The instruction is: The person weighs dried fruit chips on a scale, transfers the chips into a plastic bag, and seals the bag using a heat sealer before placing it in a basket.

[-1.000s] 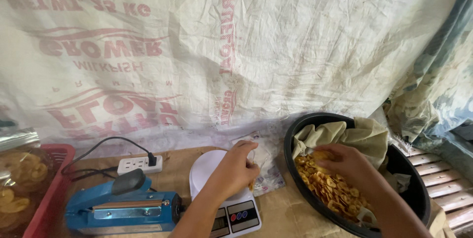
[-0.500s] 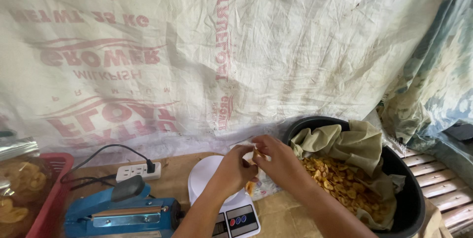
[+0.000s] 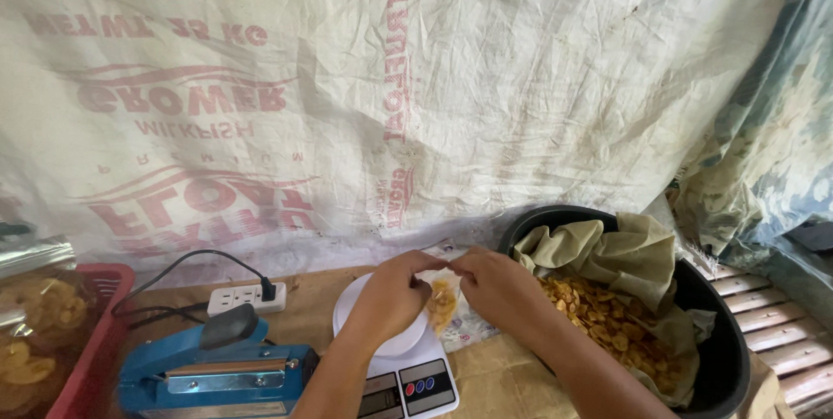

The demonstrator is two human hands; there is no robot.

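Chip bag (image 3: pixel 442 302) pinched in both hands' grip (image 3: pixel 395 293) (image 3: pixel 495 284) above scale (image 3: pixel 408 376); sealer (image 3: pixel 213 367) left.

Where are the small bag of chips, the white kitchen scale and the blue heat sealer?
small bag of chips (image 3: pixel 442 302), head view, on the yellow chips inside the clear bag.
white kitchen scale (image 3: pixel 416 384), head view, on its button panel.
blue heat sealer (image 3: pixel 217 371), head view, on its blue body.
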